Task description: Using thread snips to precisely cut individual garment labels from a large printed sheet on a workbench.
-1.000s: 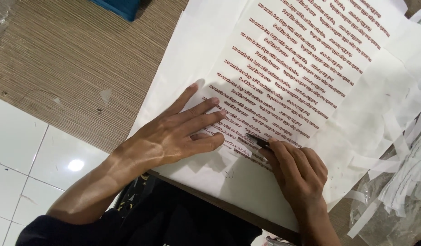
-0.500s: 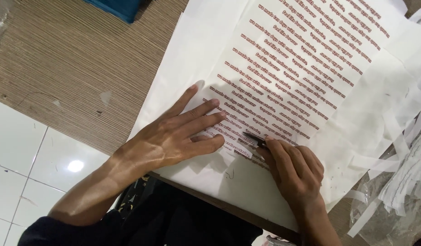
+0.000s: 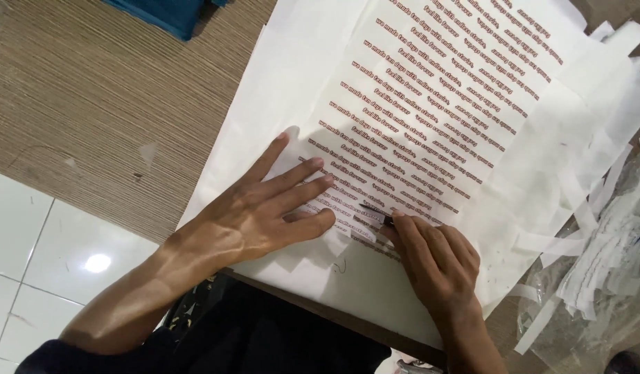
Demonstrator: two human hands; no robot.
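One white sheet (image 3: 417, 118) with slanted rows of dark red print lies across the middle of the wooden table (image 3: 91, 104), over plain white backing. My left hand (image 3: 264, 218) presses flat on its near edge, fingers spread, gripping nothing. My right hand (image 3: 438, 260) pinches one small dark blade (image 3: 377, 212), apparently a cutter, against the print. Loose white strips (image 3: 576, 228) lie right.

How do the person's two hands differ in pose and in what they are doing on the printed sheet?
The left hand lies flat with fingers spread, pressing the printed sheet; the right hand is curled, gripping a small dark blade tool. The left hand holds nothing; the right holds the tool. Both rest on the same sheet.
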